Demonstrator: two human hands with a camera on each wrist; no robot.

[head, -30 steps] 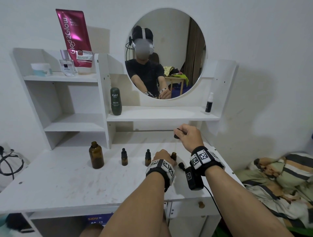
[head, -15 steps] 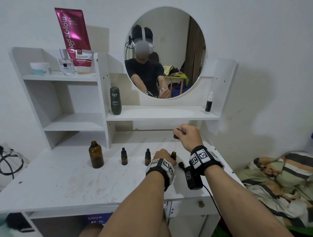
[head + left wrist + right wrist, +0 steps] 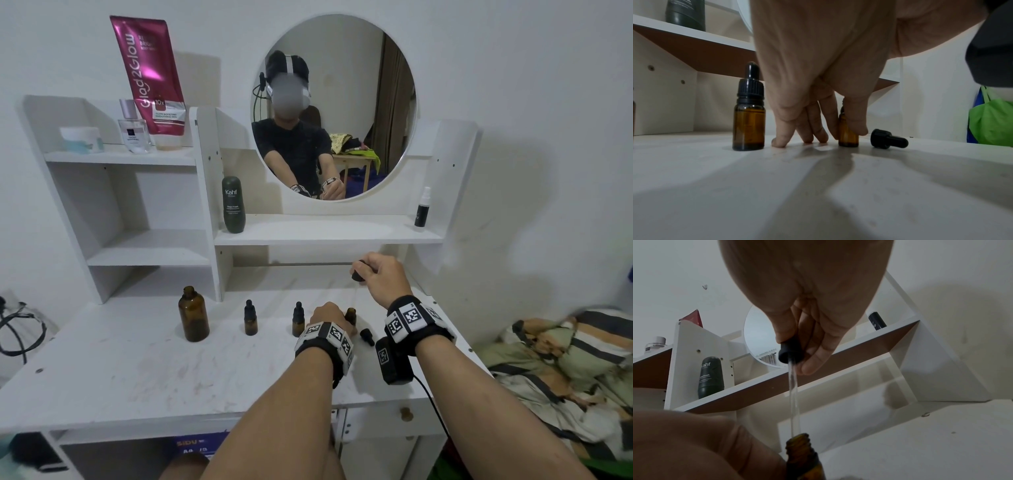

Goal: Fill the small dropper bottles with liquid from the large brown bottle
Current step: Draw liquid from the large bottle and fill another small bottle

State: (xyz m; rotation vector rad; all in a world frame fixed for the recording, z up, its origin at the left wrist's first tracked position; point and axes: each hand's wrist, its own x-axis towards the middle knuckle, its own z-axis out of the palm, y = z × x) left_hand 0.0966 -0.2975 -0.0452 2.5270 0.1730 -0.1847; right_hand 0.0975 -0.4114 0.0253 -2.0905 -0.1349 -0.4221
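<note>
The large brown bottle (image 3: 193, 315) stands uncapped at the left of the white table (image 3: 120, 373). Two small capped dropper bottles (image 3: 250, 318) (image 3: 298, 319) stand to its right. My left hand (image 3: 329, 313) pinches a third small bottle (image 3: 847, 134) between thumb and forefinger, its mouth (image 3: 798, 440) uncapped. My right hand (image 3: 380, 277) pinches the black bulb of a long dropper (image 3: 790, 352) above it. The dropper's glass tube (image 3: 793, 395) points down, its tip at the bottle's mouth. A small black dropper cap (image 3: 888, 141) lies on its side just right of that bottle.
A shelf (image 3: 325, 233) overhangs the back of the table, carrying a dark green bottle (image 3: 233, 205) and a small black spray bottle (image 3: 422, 207). A round mirror (image 3: 334, 106) hangs above. A pink pouch (image 3: 149, 75), a perfume bottle and a jar stand on the upper left shelf. Bedding (image 3: 561, 370) lies at right.
Hardly anything differs: both hands keep their places at the small bottle, with the dropper held over it.
</note>
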